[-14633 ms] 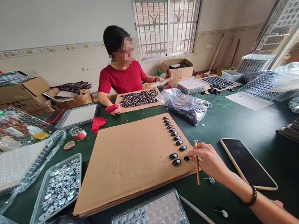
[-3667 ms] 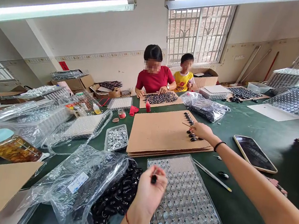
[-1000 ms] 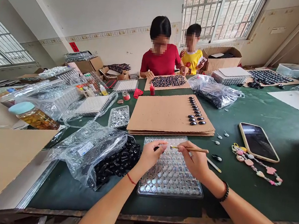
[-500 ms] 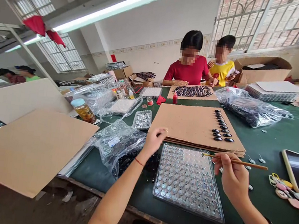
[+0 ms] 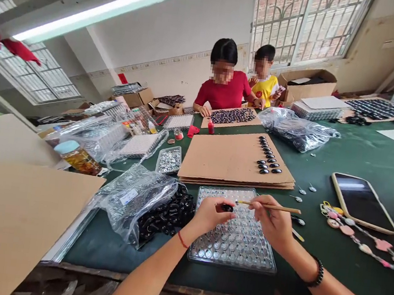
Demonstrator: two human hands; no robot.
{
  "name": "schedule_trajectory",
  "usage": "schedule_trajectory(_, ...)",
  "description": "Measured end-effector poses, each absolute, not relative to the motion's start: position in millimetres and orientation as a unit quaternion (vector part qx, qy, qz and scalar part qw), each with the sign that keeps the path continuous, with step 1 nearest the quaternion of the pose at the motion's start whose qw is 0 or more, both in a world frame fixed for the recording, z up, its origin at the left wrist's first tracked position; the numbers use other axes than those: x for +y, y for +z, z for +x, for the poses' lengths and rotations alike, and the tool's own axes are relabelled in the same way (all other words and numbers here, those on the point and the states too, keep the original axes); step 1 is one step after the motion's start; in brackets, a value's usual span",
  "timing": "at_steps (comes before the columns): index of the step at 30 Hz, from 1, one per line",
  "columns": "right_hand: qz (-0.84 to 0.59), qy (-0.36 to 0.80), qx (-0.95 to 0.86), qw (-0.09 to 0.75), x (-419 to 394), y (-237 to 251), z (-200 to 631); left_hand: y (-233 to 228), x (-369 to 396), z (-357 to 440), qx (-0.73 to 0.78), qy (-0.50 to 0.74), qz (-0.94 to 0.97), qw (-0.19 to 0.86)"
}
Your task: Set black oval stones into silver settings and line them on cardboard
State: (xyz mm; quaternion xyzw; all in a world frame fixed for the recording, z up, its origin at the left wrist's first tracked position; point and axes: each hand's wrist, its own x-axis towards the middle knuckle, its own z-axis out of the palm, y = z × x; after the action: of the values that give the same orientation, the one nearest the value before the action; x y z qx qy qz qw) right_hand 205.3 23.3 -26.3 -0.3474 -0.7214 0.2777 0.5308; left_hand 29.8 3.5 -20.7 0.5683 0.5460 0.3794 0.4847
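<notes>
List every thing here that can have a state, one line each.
left hand: pinching a black bead over the clear tray
right hand: gripping a thin brush, tip toward the bead
plastic bag: open, black beads spilling out
phone: lying flat, screen dark
cardboard sheet: flat, one row of black beads along its right side
ceiling lamp: lit

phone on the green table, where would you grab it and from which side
Judging by its pose, take the phone by its two long edges, coming from above. It lies flat, screen up, near the right hand; avoid the bead strap at its near edge.
</notes>
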Motion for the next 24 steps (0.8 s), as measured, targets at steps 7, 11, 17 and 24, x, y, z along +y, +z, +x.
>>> schedule_trajectory(7, -0.294, 0.208, -0.823, 0.439, 18.9, -26.2, 199.1, -26.3, 5.3, 26.0, 0.521, 0.362, 0.589, 0.501)
schedule_trajectory(11, -0.284, 0.196, -0.834, 0.430, 18.9, -28.4, 197.6, -28.9, 2.6, 27.7, 0.520, 0.363, 0.603, 0.485)
schedule_trajectory(17, -0.285, 0.189, -0.839, 0.424, 17.6, -31.0, 197.1, -25.3, 0.1, 27.2, 0.521, 0.353, 0.623, 0.464)
schedule_trajectory(24, -0.266, 0.172, -0.848, 0.425, 16.4, -30.0, 196.2, -21.1, 0.2, 26.4, 0.530, 0.348, 0.645, 0.427)
